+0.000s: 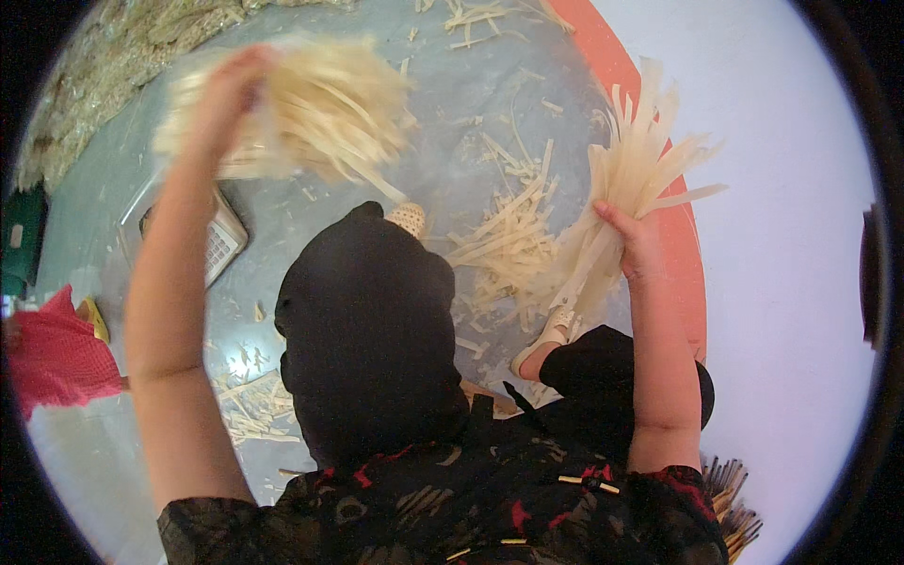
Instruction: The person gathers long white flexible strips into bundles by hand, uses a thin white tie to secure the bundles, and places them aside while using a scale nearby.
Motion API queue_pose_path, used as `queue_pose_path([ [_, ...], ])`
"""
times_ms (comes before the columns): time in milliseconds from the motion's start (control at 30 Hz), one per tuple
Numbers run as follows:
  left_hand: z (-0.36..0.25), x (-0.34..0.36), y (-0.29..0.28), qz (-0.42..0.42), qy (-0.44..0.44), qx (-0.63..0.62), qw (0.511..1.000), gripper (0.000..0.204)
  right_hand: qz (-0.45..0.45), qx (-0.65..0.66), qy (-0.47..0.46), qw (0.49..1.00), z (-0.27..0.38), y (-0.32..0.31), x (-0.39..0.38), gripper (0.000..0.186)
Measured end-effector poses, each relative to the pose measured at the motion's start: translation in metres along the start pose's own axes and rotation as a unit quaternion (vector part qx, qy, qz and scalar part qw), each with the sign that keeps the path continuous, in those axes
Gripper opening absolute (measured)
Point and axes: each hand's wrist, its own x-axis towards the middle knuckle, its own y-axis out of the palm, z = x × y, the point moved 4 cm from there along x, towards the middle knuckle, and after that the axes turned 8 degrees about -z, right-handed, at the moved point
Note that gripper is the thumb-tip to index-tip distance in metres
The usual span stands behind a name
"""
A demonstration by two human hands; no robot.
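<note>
My right hand (pixel 633 243) is closed round a bundle of long, pale, flat strips (pixel 636 155). Their upper ends fan out above the fist, and more strips trail below it toward my foot. At the far left, my raised left hand (pixel 240 85) is smeared by motion, its fingers hard to make out. A thick bunch of pale strips (pixel 334 113), blurred along with it, spreads out from that hand, which appears to grip it. Loose strips (pixel 513 240) lie heaped on the grey floor between my legs and the right-hand bundle.
A scale with a keypad (pixel 224 247) stands below my left hand's bunch. A shiny, wrapped-looking heap (pixel 104 75) fills the far left. Red cloth (pixel 61 348) and a yellow shoe (pixel 94 320) show at the left. Brown sticks (pixel 734 504) stand near right, beside the pale wall (pixel 782 282).
</note>
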Motion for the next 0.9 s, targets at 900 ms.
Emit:
queue_pose_path([
  [900, -0.119, -0.146, 0.345, 0.375, -0.196, 0.008, 0.906, 0.049, 0.12, -0.228, -0.232, 0.938, 0.056, 0.062, -0.034, 0.069],
])
